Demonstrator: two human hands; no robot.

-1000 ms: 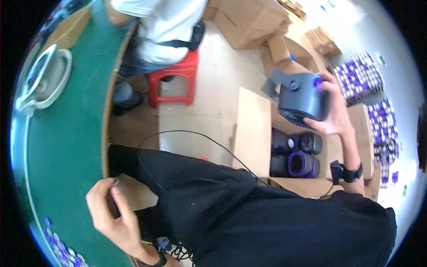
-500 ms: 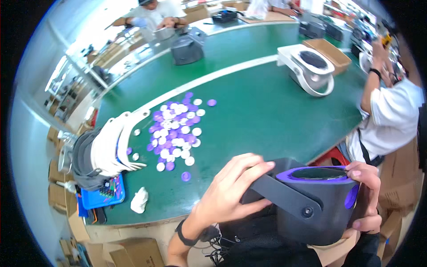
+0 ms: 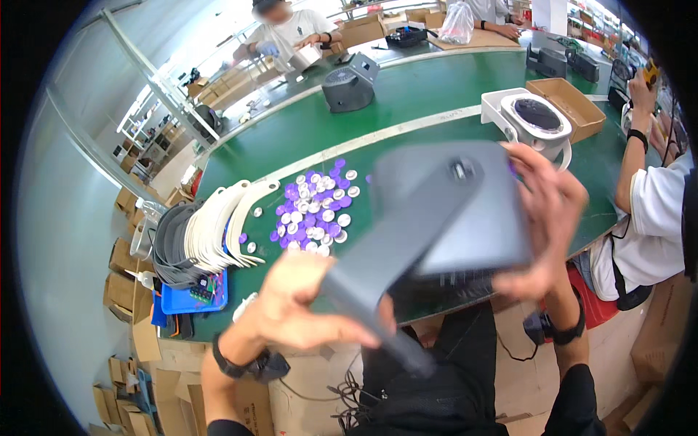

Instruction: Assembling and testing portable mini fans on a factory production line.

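Note:
Above the table's near edge I hold a dark grey device housing (image 3: 476, 232), blurred by motion and tilted over. My left hand (image 3: 298, 305) is closed round its flat swinging bracket (image 3: 385, 251), thumb on the near side. My right hand (image 3: 545, 218) grips the housing's right side, fingers spread along it. A round screw pivot (image 3: 461, 169) joins bracket and housing. Left of the housing lies a loose heap of purple and white round caps (image 3: 313, 207). Beyond it stands a similar white device (image 3: 534, 120) with its own bracket.
White curved brackets (image 3: 225, 225) and dark grey ones (image 3: 171, 243) stand stacked at the left, by a blue tray (image 3: 196, 296) of small parts. A cardboard box (image 3: 571, 105) sits behind the white device. Another grey housing (image 3: 349, 87) stands farther back. Co-workers sit across and at right.
The grey housing has been raised and turned over, moving left and farther over the table. Both hands went with it, and its purple-ringed face no longer shows.

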